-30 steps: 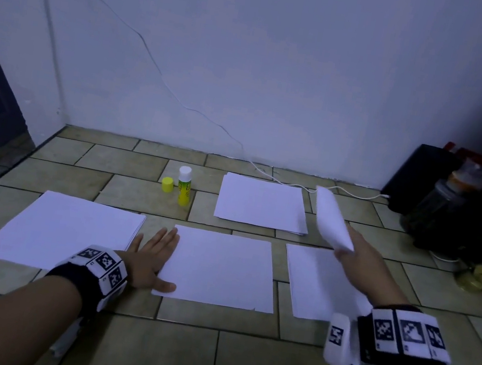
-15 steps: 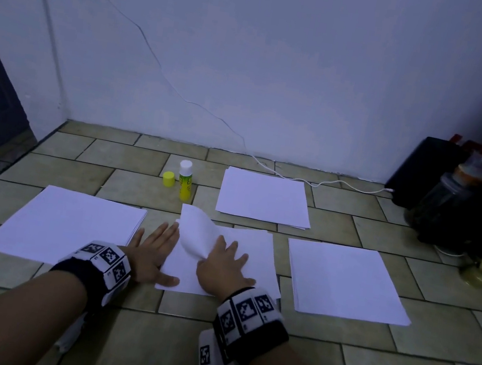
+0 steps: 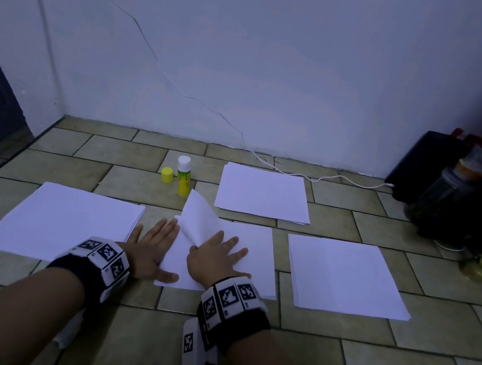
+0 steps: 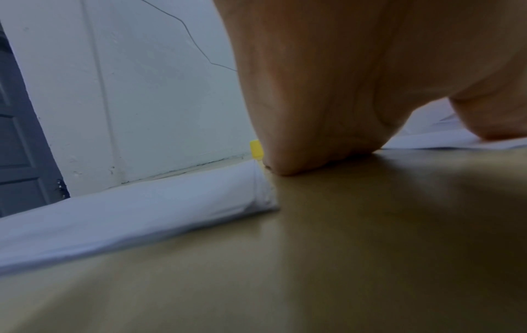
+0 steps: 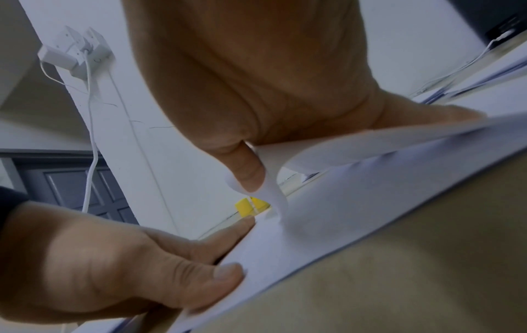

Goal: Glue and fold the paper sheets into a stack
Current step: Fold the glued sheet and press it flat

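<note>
Several white paper piles lie on the tiled floor. On the middle sheet [image 3: 253, 257] rests a loose sheet [image 3: 199, 216], its far left part curling upward. My right hand [image 3: 215, 257] presses this sheet down with spread, straight fingers; in the right wrist view the thumb [image 5: 245, 166] touches the curled sheet [image 5: 328, 155]. My left hand [image 3: 153, 247] lies flat on the floor, its thumb on the middle sheet's left edge. An uncapped glue stick [image 3: 183, 178] stands beyond, with its yellow cap [image 3: 167, 175] beside it.
A left pile [image 3: 62, 223], a right pile [image 3: 345, 274] and a far pile [image 3: 263, 192] surround the middle one. A white cable [image 3: 328, 179] runs along the wall to dark bags and a jar [image 3: 454, 184] at right. A dark door stands left.
My right hand carried a sheet from above the right pile over to the middle sheet and laid it down, then kept pressing it. The left hand stayed put.
</note>
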The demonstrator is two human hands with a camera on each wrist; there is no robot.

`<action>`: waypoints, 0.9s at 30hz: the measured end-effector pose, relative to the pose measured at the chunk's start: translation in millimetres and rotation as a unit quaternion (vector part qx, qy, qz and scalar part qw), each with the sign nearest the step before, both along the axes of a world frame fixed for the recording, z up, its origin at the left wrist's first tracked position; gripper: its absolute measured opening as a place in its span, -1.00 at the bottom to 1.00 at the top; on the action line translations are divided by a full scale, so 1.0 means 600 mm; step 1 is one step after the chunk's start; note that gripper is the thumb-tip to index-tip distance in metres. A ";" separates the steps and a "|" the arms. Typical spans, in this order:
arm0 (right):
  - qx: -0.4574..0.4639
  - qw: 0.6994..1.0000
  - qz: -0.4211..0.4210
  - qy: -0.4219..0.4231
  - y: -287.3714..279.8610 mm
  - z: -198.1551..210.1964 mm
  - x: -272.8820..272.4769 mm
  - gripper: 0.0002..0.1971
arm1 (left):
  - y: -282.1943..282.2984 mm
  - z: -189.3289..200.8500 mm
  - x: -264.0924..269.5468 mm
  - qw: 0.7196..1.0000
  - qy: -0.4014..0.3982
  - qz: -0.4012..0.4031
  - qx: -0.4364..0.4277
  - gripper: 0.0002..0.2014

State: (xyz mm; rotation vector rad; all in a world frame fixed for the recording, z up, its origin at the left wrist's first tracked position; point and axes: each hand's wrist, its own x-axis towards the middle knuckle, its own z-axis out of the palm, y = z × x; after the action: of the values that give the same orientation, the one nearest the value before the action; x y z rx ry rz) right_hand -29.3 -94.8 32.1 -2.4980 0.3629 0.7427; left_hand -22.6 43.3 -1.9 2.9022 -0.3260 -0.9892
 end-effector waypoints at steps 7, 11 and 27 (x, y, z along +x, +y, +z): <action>0.005 1.000 0.007 0.003 -0.009 -0.005 -0.003 -0.30 | 0.000 -0.001 0.001 1.000 -0.002 -0.006 0.008 0.15; 0.005 1.000 0.005 0.001 -0.009 -0.004 -0.007 -0.29 | -0.001 0.001 0.000 1.000 -0.002 -0.001 0.008 0.17; -0.002 1.000 -0.003 -0.002 -0.010 -0.004 0.001 -0.30 | -0.002 0.005 -0.002 1.000 -0.004 -0.004 0.013 0.18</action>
State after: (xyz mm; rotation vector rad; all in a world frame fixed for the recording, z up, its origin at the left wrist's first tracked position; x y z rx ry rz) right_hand -28.7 -100.6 29.9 -2.5009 0.3694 0.7346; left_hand -23.5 42.0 1.4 2.9314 -0.3288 -0.9904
